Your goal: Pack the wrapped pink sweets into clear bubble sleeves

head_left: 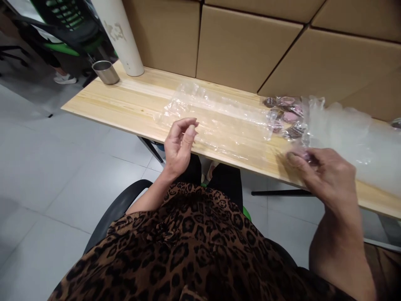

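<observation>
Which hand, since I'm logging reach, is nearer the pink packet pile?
Right: the right hand is in front of the packet pile; the left hand, well left of it.

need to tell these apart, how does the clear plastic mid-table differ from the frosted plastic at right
The clear plastic is see-through, showing the wood beneath; the frosted plastic is milky and whitish.
The clear plastic lies fairly flat; the frosted plastic looks more bunched, in overlapping folds.
The clear plastic reaches close to the left hand; the frosted plastic lies beside the right hand.
Both lie on the wooden table.
</observation>
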Demonstrator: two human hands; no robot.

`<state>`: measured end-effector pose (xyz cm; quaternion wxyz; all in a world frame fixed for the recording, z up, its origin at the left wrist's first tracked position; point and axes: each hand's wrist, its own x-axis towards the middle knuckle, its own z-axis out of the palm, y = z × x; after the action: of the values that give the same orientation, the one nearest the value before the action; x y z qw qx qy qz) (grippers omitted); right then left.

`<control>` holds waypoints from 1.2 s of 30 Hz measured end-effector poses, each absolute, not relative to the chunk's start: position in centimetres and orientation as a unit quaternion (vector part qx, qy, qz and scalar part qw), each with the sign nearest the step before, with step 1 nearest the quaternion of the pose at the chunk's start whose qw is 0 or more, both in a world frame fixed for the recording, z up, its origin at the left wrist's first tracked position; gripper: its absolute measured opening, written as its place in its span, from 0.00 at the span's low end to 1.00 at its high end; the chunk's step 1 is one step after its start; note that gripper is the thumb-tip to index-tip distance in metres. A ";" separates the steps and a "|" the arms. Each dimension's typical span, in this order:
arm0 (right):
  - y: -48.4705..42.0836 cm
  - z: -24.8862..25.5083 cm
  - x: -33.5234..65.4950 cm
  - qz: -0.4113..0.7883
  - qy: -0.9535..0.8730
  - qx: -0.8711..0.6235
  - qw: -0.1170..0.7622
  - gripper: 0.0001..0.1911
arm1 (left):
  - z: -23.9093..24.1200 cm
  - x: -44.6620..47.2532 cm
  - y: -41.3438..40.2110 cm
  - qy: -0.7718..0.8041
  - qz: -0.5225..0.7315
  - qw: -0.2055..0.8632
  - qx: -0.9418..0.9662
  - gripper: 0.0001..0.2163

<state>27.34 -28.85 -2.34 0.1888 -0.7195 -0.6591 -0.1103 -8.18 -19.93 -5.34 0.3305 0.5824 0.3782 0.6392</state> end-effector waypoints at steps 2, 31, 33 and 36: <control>-28.8 -2.2 27.8 -0.077 -0.654 -0.732 0.175 0.36 | -5.3 -9.8 -18.6 0.433 0.634 0.234 0.597 0.17; -9.0 -0.7 7.5 0.475 -0.361 -0.649 0.472 0.13 | -3.4 -12.4 -14.5 0.445 0.484 0.506 0.558 0.11; -8.3 -1.6 7.2 0.478 -0.356 -0.652 0.469 0.15 | -3.4 -11.4 -13.9 0.390 0.496 0.585 0.510 0.13; -8.0 -2.8 7.4 0.509 -0.381 -0.603 0.481 0.17 | -3.2 -9.4 -12.8 0.366 0.490 0.654 0.445 0.17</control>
<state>7.41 -8.03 -2.80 0.4813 -0.6035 -0.3811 0.5089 -9.37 -12.77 -3.22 0.6543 0.4451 0.3660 0.4898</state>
